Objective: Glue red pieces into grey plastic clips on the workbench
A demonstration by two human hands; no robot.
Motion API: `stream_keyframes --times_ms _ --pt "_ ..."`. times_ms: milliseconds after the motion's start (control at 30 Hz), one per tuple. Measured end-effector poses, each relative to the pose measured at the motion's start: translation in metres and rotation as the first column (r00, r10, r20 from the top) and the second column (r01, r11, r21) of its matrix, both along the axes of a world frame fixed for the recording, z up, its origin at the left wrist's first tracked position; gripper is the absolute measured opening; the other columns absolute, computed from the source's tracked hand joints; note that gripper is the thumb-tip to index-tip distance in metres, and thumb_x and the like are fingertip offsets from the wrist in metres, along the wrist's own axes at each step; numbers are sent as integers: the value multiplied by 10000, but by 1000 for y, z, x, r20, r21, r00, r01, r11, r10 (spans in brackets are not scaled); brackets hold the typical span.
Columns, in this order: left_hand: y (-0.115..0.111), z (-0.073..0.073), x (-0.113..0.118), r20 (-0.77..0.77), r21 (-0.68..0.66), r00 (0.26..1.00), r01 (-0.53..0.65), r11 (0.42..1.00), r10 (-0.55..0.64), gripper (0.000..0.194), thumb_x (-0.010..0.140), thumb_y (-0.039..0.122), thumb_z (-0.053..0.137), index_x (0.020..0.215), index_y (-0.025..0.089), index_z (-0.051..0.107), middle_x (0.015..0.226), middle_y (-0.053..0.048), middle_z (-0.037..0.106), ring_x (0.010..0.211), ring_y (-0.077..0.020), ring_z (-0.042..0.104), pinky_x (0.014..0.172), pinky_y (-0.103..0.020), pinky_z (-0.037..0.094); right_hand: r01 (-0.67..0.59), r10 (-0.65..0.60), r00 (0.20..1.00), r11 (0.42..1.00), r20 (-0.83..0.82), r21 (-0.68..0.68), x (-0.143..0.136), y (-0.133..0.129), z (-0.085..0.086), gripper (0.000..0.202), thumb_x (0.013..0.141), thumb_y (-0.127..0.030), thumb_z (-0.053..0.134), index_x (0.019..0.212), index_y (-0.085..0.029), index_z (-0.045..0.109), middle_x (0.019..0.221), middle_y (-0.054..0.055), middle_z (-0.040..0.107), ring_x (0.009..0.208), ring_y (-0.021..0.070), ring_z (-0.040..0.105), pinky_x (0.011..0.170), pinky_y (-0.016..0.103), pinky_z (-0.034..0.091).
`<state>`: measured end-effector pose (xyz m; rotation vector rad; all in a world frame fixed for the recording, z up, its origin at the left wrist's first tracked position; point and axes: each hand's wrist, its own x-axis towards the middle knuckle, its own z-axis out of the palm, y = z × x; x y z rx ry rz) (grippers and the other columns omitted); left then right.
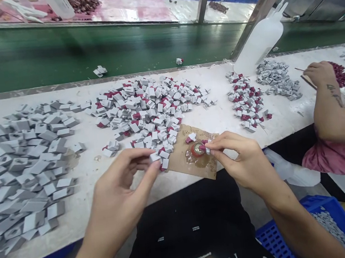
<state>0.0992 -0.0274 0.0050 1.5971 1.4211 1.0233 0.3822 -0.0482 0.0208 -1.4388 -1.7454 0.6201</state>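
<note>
My left hand [128,178] pinches a small light grey part [155,157] between thumb and fingertips, beside the near edge of the grey and dark red pile [148,107]. In my right hand [239,154] is a small grey and dark red part [205,147], held by thumb and fingers over a round, red-rimmed dish [197,149]. The dish sits on a wet-looking sheet of brown cardboard [176,161]. Another grey and dark red part [191,137] lies on the cardboard, just behind the dish.
Larger grey pieces [19,169] are heaped at the left. A white bottle [258,42] stands beyond smaller piles at the right. A green conveyor [90,51] runs along the back. Another person's arm [326,100] reaches in at the right, above a blue crate [312,200].
</note>
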Motion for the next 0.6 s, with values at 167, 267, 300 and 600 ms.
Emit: stream_keyframes --times_ms 167,267,300,600 --pt "8 11 42 199 -6 974 110 994 -107 137 1033 312 839 1168 297 822 1101 8 804 1001 -147 778 917 -211 662 -6 6 1000 998 4 -61 5 6 3 194 1042 -120 790 1053 -241 941 1059 75 885 997 262 859 902 399 705" --pt "14 13 54 312 -21 942 136 990 -123 112 1016 279 847 1125 270 823 1061 6 822 971 -142 804 877 -193 679 22 -49 983 988 -176 -150 10 6 -1 108 1008 -206 880 1044 -275 954 1073 64 898 1010 272 868 897 402 712" --pt "15 14 56 347 -30 930 145 989 -126 106 1012 272 850 1113 261 820 1046 3 827 959 -144 814 873 -195 687 19 -71 958 982 -277 -186 11 5 -3 79 991 -245 917 1044 -287 958 1081 60 904 1019 275 876 901 400 719" --pt "6 24 80 589 -59 778 311 949 -218 91 1047 252 854 1137 240 855 1122 -17 876 1048 -153 866 954 -197 713 -159 -164 534 944 -829 -289 4 -7 -5 161 917 -346 1034 1057 -339 954 1080 -5 938 956 175 894 978 289 721"
